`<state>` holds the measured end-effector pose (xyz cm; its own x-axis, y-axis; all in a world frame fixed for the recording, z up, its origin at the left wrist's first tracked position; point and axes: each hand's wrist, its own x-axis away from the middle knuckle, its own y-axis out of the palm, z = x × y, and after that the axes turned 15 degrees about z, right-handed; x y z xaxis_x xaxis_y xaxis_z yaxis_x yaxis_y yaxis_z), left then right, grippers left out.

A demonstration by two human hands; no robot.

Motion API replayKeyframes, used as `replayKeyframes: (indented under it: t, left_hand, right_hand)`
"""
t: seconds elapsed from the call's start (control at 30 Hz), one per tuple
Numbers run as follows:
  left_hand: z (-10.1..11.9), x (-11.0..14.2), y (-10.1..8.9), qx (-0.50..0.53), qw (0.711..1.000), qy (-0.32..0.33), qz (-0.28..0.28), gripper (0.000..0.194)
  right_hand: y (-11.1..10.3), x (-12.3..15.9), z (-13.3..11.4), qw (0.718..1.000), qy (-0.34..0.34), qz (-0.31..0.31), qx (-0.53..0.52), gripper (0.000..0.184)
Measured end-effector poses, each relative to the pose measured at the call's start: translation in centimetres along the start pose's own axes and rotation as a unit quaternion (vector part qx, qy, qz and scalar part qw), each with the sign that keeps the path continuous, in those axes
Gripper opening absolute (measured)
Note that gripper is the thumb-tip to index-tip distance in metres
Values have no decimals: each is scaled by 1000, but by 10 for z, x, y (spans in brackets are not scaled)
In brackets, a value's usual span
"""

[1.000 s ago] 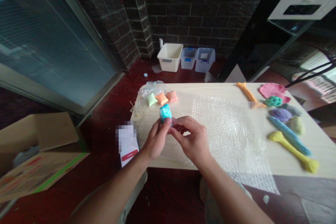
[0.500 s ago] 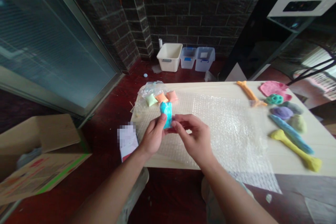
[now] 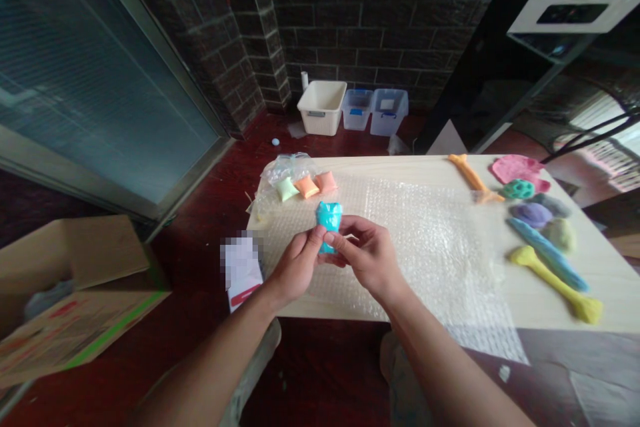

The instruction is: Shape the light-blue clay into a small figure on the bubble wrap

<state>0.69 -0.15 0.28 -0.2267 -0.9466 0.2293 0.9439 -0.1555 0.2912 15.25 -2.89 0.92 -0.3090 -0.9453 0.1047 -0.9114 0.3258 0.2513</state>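
Observation:
A shiny bright-blue packet of modelling clay (image 3: 330, 219) is held upright over the near-left part of the table. My left hand (image 3: 296, 265) pinches its left side, thumb in front. From the right, my right hand (image 3: 369, 255) grips its lower part, the thumb pressed on the front; the fingers behind are partly hidden. Just beyond the blue packet lie three small packets: a pale green one (image 3: 287, 189), an orange one (image 3: 307, 187) and a salmon one (image 3: 326, 183). A crumpled clear plastic bag (image 3: 289, 168) rests behind them.
Bubble wrap (image 3: 430, 253) covers the table's middle and hangs over its front edge. At the right lie clay shapes: an orange bone (image 3: 471, 175), a yellow bone (image 3: 555, 281), a blue roll (image 3: 547, 252) and a pink piece (image 3: 515, 168). An open cardboard box (image 3: 110, 307) stands left.
The blue packet has shifted slightly right and toward me. My right hand has come in closer, its thumb now on the packet's front beside my left thumb.

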Motion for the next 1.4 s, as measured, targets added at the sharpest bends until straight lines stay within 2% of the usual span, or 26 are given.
replayKeyframes:
  t: [0.1,0.2,0.33,0.47,0.53,0.67,0.77,0.9,1.2,1.4]
  left_hand:
    - [4,0,-1,25,999,-27,-31,51]
    - [11,0,-5,-29,997,-30,-67,47]
    - [17,-2,-14,-176,982,36,-64,37]
    - [21,-5,-19,-221,970,86,-58,39]
    - [21,-6,-19,-209,972,89,-60,44]
    - [17,-10,-17,-114,991,58,-34,46]
    - [15,-11,-17,-71,996,35,-50,48]
    - [17,-10,-18,-52,996,17,-70,49]
    - [19,-5,-10,18,999,-2,-38,44]
    - [16,-4,-8,-18,999,-14,-45,47]
  right_hand:
    - [0,-1,-1,1000,-10,15,7,40]
    - [1,-2,-2,999,4,33,-13,40]
    - [-1,-5,-3,999,13,29,-43,43]
    - [-5,-7,-4,999,-22,30,-5,42]
    - [-8,-7,-7,1000,-19,16,10,38]
    - [-12,-4,-12,999,5,-39,29,32]
    - [-14,-3,-11,997,19,-57,39,31]
    - [-14,-3,-9,997,55,-45,6,28]
    - [-7,0,-13,984,139,0,-113,21]
    - [-9,2,-9,996,75,-5,-51,27]
